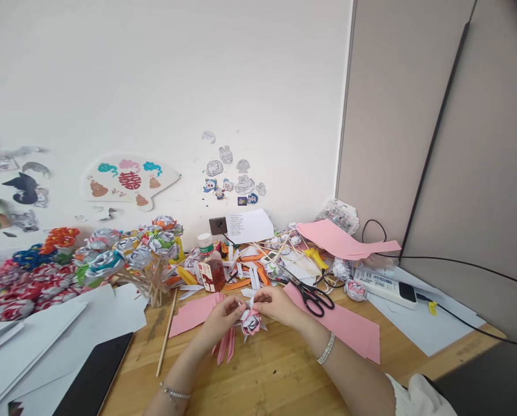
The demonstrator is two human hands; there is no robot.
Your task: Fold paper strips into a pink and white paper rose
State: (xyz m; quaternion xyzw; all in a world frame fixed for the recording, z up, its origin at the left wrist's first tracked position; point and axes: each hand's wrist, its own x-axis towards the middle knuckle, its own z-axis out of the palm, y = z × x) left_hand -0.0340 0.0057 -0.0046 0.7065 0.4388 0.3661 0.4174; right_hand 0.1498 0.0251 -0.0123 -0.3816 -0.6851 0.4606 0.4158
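Leftmost in the frame, a mass of red-and-white paper flowers [45, 283] fills the edge, with white paper sheets [59, 335] spread below it and a black tablet-like slab [96, 375] at the lower left. Next comes a cluster of paper roses on wooden sticks [154, 283], then a single wooden stick [166, 335] lying aslant on the wooden table [232, 393]. Pink paper [193, 315] lies left of centre, with folded pink strips [227, 346] showing just below the left hand [226, 315].

That forearm rises from the bottom edge, left of centre, and slants up to the right, a bracelet [174, 394] at the wrist. The hand arches palm down, its fingers bent, thumb and forefinger meeting at the upper left of a pink-and-white paper rose [250, 323], which sits just below the middle of the frame. From the lower right, behind a white sleeve [423, 396] and a beaded bracelet [326, 348], the other forearm slants up to the left. The right hand [276, 303] bends inward, its thumb and forefinger pinching white paper at the rose's top; its remaining fingers are partly hidden.

Farther right, black-handled scissors [316, 299] lie open over a pink sheet [349, 332], near another paper rose [356, 290].
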